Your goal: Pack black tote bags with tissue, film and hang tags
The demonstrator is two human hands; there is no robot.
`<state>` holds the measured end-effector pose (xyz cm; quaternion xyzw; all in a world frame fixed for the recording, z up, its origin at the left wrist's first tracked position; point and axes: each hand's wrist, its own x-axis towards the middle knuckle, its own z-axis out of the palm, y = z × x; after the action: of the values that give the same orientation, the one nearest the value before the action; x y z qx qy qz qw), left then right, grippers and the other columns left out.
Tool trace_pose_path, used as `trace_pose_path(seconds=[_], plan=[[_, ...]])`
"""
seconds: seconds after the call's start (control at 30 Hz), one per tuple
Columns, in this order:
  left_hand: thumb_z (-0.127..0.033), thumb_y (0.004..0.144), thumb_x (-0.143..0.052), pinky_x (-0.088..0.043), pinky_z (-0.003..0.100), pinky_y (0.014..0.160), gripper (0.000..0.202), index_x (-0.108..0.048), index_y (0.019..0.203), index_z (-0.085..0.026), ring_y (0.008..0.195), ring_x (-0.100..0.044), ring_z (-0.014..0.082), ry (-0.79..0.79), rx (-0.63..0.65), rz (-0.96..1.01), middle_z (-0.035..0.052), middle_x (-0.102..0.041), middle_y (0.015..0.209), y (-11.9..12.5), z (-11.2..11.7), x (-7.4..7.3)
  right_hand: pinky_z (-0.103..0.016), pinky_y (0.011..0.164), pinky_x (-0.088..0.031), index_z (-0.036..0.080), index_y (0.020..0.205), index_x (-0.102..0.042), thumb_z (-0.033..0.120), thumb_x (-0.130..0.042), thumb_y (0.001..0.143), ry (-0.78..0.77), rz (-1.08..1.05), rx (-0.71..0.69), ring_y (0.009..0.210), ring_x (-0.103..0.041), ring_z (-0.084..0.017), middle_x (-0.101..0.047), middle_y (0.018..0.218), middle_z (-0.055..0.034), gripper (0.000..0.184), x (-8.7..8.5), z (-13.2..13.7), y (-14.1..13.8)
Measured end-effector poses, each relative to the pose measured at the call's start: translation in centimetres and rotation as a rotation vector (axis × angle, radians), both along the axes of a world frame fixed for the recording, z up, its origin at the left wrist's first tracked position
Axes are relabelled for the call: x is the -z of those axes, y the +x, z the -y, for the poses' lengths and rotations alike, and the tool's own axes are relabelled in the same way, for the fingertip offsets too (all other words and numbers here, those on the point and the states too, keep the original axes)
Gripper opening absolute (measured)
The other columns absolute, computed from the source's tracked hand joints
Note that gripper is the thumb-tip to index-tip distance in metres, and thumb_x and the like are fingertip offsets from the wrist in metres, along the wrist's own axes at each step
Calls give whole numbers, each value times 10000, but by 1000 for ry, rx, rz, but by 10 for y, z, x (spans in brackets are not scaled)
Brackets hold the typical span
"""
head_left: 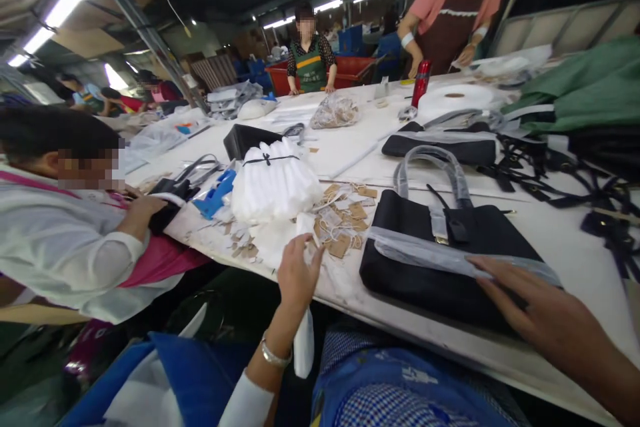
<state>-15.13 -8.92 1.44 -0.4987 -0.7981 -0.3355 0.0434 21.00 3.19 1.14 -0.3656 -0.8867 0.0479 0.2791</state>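
Note:
My left hand (296, 277) is closed around a long white strip of soft packing material (303, 345), which hangs down below the palm and also shows above the fingers. Just beyond it lies a tied bundle of similar white strips (275, 183). My right hand (543, 310) rests with fingers stretched out on a black handbag (400, 277) lying flat at the table's front edge. Its fingertips touch a clear plastic band (425, 250) across the bag. The bag's raised handles (435, 153) are wrapped in plastic.
Loose brown tags (340, 227) with strings are scattered between bundle and bag. A blue tape dispenser (215, 195) stands left of the bundle. Another black bag (440, 147) and black straps (545, 170) lie behind right. A co-worker (70, 233) sits close at left; others stand across the table.

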Motion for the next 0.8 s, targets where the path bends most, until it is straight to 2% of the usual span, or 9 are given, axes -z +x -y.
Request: trace_pose_path(seconds=[0.07,0.17,0.27,0.33,0.4,0.47,0.57,0.67,0.8], plan=[[-555,894,-519,-504,431,928,557,-498,1321,-198,1128,-575,284,-128,-135,-24,133,-605,1221,-24,8,10,-399,1010,-517,286,1311,-547,422,-454,972,-40,3,-90,1102,-645,-251,-658,1239,-29,377,-1,9,-22],[-612,867,-516,-477,454,956,755,-346,1464,-182,1190,-529,323,-252,-148,-81,166,-548,1311,-28,1,27,-376,994,-532,269,1285,-582,371,-466,978,-109,24,-187,1131,-634,-228,-654,1257,-26,344,-1,17,-55],[-487,874,-564,-488,431,923,774,-239,1520,-211,1157,-541,319,-287,-114,-109,147,-562,1302,-17,-11,35,-376,975,-545,253,1261,-613,335,-452,985,-128,38,-223,1122,-642,-221,-657,1257,-32,331,-4,23,-74],[-341,880,-550,-504,415,888,745,-212,1531,-208,1117,-568,307,-313,-76,-77,134,-611,1235,-16,-16,31,-367,973,-546,250,1261,-619,320,-449,986,-133,41,-236,1123,-643,-216,-657,1259,-33,331,-6,26,-75],[-249,875,-514,-509,411,893,722,-216,1531,-198,1097,-599,293,-316,-31,-19,128,-646,1196,-21,-20,22,-353,981,-541,247,1269,-618,309,-447,988,-143,42,-240,1132,-639,-211,-654,1265,-36,335,-8,28,-69],[-229,873,-499,-496,412,952,692,-254,1520,-202,1133,-609,275,-264,51,45,120,-633,1269,-31,-28,7,-347,986,-537,247,1270,-619,307,-443,990,-158,38,-228,1138,-636,-210,-653,1267,-42,336,-7,28,-61],[-257,863,-523,-422,402,1080,640,-355,1476,-181,1273,-535,253,-142,265,117,95,-533,1424,-45,-58,-20,-356,985,-541,263,1262,-627,332,-448,987,-188,29,-194,1137,-637,-221,-655,1263,-41,335,-4,26,-49],[-280,860,-532,-355,387,1141,606,-415,1438,-143,1336,-474,236,-72,427,116,88,-501,1452,-54,-109,-46,-361,974,-552,287,1255,-634,337,-462,977,-201,16,-154,1127,-643,-230,-658,1258,-29,331,-2,23,-40],[-246,877,-513,-374,400,1121,592,-396,1448,-144,1307,-506,237,-45,452,-16,95,-525,1431,-69,-193,-76,-363,970,-555,286,1248,-638,314,-469,967,-123,-14,-53,1104,-654,-226,-667,1243,-27,329,-4,9,-22]])
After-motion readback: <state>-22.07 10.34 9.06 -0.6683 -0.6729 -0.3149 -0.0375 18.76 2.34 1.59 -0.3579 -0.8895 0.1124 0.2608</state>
